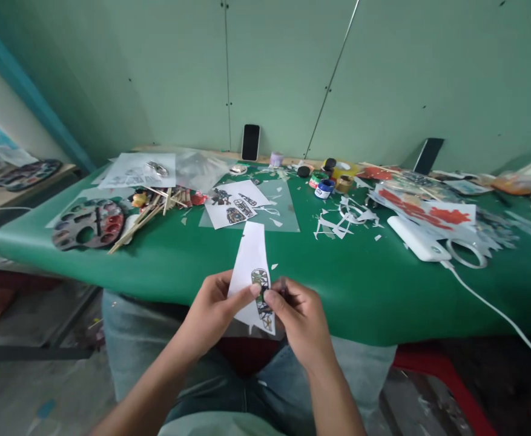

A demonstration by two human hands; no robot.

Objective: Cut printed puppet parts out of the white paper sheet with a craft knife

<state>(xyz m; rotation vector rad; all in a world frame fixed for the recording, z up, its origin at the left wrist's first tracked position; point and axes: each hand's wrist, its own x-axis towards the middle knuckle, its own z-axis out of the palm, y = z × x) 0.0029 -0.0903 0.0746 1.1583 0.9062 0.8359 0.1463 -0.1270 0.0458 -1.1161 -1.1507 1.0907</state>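
A white piece of paper [250,251] with a coloured drawing along its right side is held upright over the table's front edge. My left hand [217,306] pinches it from the left, the thumb lying on the drawing. My right hand [298,309] is closed at the paper's right edge, thumb tip against the drawing. Something small and dark shows between its fingers, too hidden to name. Beyond the hands, more printed paper cutouts [234,206] rest on a translucent sheet [286,209].
Paper scraps [344,218] and paint jars [324,189] lie behind on the green table [338,284]. A paint palette [90,224] and wooden sticks [142,224] are at left. A white power bank [417,239] with a cable sits at right. A phone [250,142] leans on the wall.
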